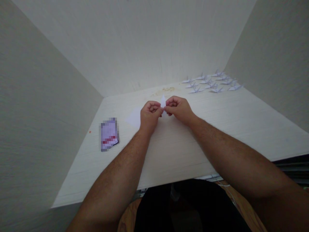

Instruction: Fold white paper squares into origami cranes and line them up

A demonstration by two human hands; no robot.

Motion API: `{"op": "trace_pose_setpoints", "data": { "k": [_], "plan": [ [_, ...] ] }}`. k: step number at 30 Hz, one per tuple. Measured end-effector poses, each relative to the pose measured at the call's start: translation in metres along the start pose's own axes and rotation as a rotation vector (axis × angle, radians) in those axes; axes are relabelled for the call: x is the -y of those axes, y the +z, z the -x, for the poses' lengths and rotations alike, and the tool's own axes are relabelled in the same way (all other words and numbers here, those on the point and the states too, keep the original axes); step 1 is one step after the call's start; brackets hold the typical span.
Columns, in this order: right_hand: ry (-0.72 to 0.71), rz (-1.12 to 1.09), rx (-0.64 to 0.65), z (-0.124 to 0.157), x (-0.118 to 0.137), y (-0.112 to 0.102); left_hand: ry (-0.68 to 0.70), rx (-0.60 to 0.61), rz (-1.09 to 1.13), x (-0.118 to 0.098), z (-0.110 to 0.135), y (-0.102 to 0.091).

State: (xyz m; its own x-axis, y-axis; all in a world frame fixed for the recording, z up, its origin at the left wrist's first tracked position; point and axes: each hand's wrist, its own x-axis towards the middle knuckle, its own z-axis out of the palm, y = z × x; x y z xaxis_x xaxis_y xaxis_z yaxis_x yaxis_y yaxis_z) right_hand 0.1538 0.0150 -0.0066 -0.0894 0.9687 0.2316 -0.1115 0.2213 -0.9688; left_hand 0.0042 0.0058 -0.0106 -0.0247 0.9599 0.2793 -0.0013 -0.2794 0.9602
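A small folded piece of white paper (163, 101) with a pointed top is held upright above the middle of the table. My left hand (150, 116) pinches its left side between thumb and fingers. From the right, my right hand (180, 109) pinches the other side, and the two thumbs nearly meet at its lower part. Partly covered by my left hand, a flat white sheet of paper (133, 118) lies on the table. Fingertips hide the lower end of the folded paper.
Several white paper cranes (212, 84) stand in rows at the back right of the pale table (178, 154). A blurred-out, purple-looking rectangular object (109, 132) lies on the left. Walls close in the back and both sides. A brownish stain (166, 89) marks the back edge.
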Motion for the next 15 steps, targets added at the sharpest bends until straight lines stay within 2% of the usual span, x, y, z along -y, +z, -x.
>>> {"op": "trace_pose_setpoints", "data": {
  "k": [15],
  "plan": [
    [-0.044, 0.074, 0.031, -0.0012, -0.0038, -0.0024, -0.024, 0.021, 0.003, -0.0035, 0.0012, 0.0018]
  ]
}}
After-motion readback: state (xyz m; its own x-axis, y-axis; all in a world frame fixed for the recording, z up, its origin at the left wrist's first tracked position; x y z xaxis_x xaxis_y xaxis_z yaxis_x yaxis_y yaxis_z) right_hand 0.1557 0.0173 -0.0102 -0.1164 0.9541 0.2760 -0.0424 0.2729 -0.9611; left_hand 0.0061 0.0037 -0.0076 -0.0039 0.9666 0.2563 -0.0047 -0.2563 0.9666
